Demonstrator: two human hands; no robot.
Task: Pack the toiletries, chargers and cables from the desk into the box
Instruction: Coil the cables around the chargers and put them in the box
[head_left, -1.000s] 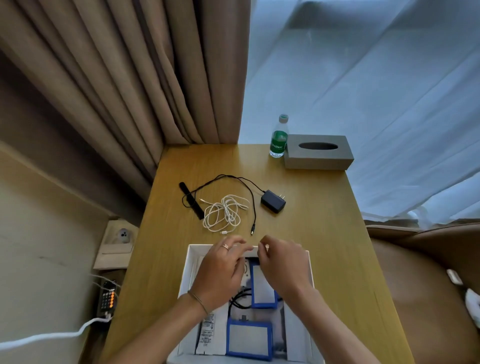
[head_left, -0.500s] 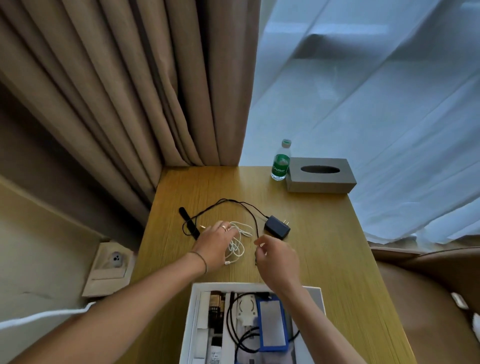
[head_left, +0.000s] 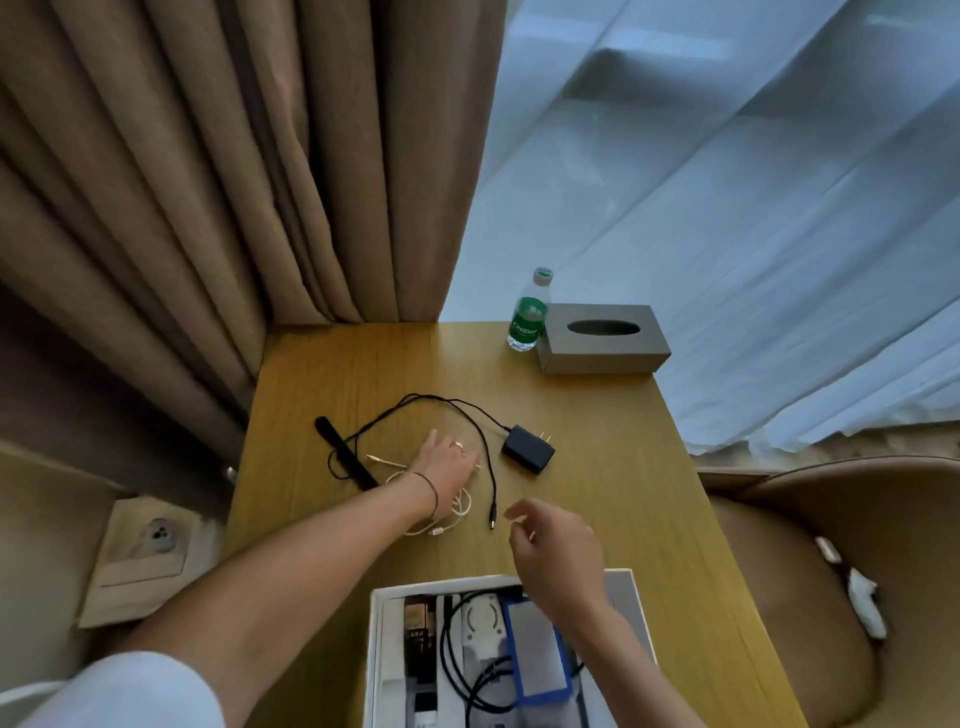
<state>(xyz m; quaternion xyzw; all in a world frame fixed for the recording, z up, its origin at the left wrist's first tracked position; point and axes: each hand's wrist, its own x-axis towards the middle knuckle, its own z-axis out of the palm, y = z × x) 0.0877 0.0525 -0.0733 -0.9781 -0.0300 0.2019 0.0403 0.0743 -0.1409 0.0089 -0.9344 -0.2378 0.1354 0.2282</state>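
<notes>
left hand laid on the white cable on the desk, its grip hidden; right hand loosely curled, holding nothing, above the box; black charger lies beyond.

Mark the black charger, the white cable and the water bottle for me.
black charger (head_left: 527, 449): head view, top face of the plug block.
white cable (head_left: 464, 506): head view, loop showing just right of the left wrist.
water bottle (head_left: 529, 319): head view, green label on its body.
</notes>
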